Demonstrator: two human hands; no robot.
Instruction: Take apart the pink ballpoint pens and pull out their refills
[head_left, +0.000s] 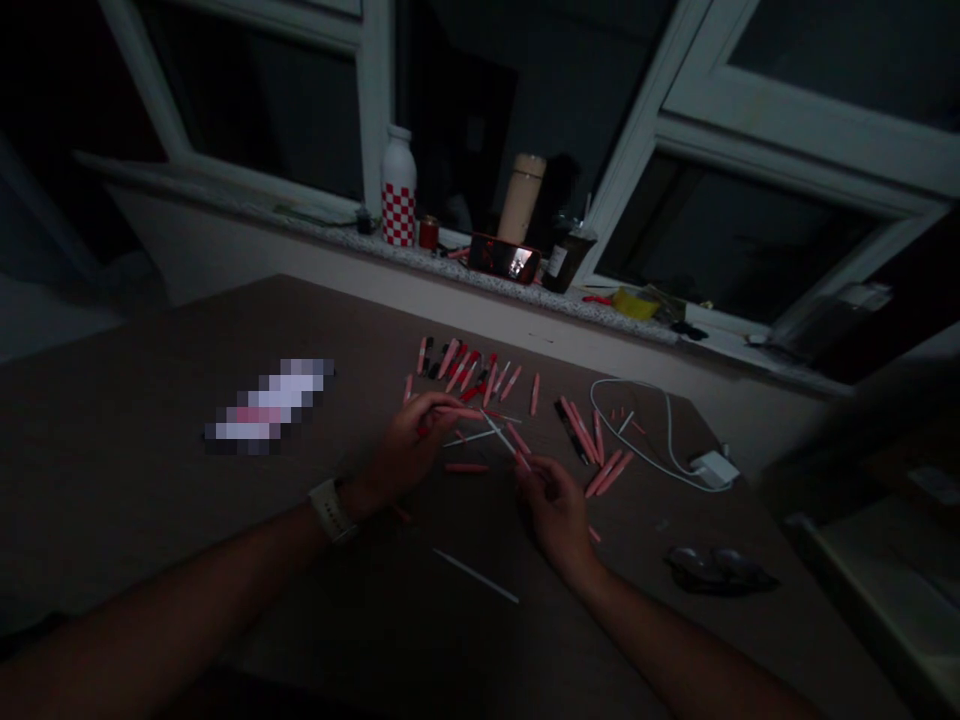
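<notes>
On a brown tabletop (pixel 172 480), my left hand (pixel 409 447) grips a pink pen barrel (pixel 459 411) that points right. My right hand (pixel 553 505) pinches the end of a thin white pen refill (pixel 504 438), whose far end reaches the barrel. I cannot tell whether it enters the barrel. A pale watch band (pixel 331 510) circles my left wrist. Many loose pink pen parts lie in a group (pixel 465 370) beyond my hands, with another group (pixel 592 440) to the right. A single white refill (pixel 476 576) lies near me.
A white charger (pixel 714 468) and its cable (pixel 622 425) lie at the right, near dark glasses (pixel 720 570). A pixelated flat object (pixel 268 405) lies at the left. The windowsill beyond holds a checked bottle (pixel 398 190), a phone (pixel 504 258) and a tan flask (pixel 520 198).
</notes>
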